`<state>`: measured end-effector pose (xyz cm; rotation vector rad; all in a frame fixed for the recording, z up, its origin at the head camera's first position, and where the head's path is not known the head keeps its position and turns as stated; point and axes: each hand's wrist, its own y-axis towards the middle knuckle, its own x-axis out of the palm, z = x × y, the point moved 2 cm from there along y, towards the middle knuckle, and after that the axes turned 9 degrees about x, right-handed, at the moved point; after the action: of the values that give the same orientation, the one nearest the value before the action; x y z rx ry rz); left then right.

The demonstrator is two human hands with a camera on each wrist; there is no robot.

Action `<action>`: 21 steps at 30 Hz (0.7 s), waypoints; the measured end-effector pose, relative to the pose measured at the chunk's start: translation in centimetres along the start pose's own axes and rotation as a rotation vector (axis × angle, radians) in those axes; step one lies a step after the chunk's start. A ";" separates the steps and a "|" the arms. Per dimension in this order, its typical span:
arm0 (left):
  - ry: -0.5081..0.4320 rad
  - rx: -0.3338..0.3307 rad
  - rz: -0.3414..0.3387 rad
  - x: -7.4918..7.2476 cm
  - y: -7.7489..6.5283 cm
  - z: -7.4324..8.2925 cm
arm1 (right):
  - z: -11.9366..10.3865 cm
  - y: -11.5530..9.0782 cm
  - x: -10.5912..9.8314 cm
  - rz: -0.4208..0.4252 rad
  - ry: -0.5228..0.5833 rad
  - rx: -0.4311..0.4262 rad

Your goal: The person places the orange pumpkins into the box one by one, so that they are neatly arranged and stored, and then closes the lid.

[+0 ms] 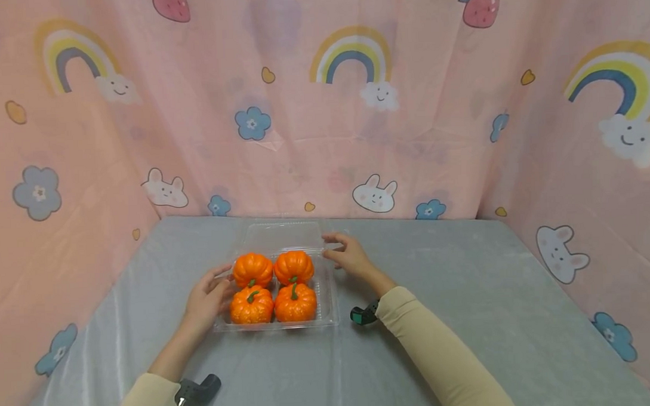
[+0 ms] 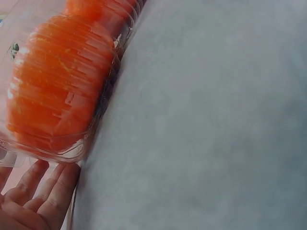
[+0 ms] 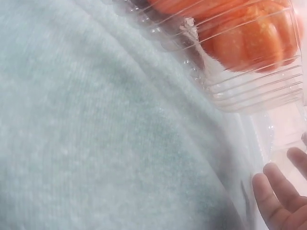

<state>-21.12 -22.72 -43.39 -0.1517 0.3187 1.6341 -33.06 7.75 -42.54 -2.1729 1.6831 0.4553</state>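
Observation:
A clear plastic clamshell box (image 1: 326, 298) sits on the table with its lid (image 1: 285, 235) folded back behind it. Inside are several small orange pumpkins (image 1: 296, 304) with green stems, set in two rows. At the box's left side is my left hand (image 1: 206, 300), its fingers extended; in the left wrist view the fingertips (image 2: 72, 170) meet the ribbed wall below a pumpkin (image 2: 62, 86). My right hand (image 1: 354, 259) is by the box's back right corner, near the lid's edge. Its fingers (image 3: 268, 191) look loosely extended; contact with the lid cannot be told.
A grey cloth (image 1: 441, 306) covers the table. Pink patterned curtains (image 1: 323, 155) enclose the back and both sides. A dark strapped device (image 1: 199, 391) is on the left wrist and another (image 1: 364, 313) on the right.

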 end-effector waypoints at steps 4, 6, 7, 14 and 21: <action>-0.007 0.003 -0.011 0.0 0.0 0.0 | 0.0 0.0 -0.1 -0.002 -0.008 -0.014; -0.010 0.003 -0.013 -0.1 0.0 0.0 | 0.0 0.0 -0.1 0.005 -0.011 -0.024; -0.010 0.000 -0.014 -0.1 0.1 0.0 | 0.0 0.0 -0.1 0.010 -0.014 -0.027; -0.009 -0.021 -0.004 0.0 0.1 -0.1 | -0.1 -0.3 0.0 0.043 -0.043 -0.045; 0.003 -0.022 0.016 0.1 0.1 0.0 | -0.2 -0.7 -0.2 0.047 -0.029 -0.064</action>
<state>-21.24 -22.66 -43.39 -0.1685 0.3049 1.6542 -32.41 7.99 -42.22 -2.1649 1.7297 0.5577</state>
